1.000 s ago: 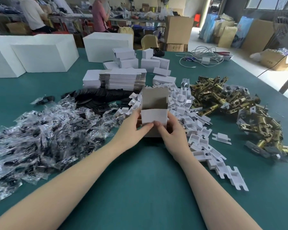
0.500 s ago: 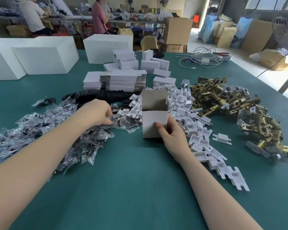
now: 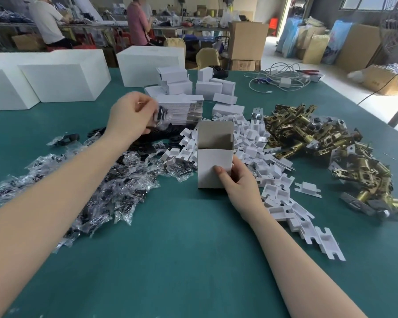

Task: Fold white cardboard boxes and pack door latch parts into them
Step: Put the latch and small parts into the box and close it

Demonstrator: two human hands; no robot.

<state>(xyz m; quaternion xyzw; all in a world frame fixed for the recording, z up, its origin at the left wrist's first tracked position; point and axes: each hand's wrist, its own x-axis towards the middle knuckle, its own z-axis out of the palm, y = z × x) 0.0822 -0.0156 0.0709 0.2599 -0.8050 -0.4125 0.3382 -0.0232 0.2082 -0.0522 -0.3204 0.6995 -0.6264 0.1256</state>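
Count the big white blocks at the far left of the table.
3: one at the far left edge, one right of it, one farther right near the small boxes. Others may lie outside the view.

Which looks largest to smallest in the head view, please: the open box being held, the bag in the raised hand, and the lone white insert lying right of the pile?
1. Open white box, steadied by the right hand.
2 and 3. Plastic bag held by the left hand, and lone white insert: they look alike, and the bag is partly hidden, so unranked.

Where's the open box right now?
Head view, centre: the box stands upright on the green table, steadied by the right hand, with white plastic parts behind and to its right.
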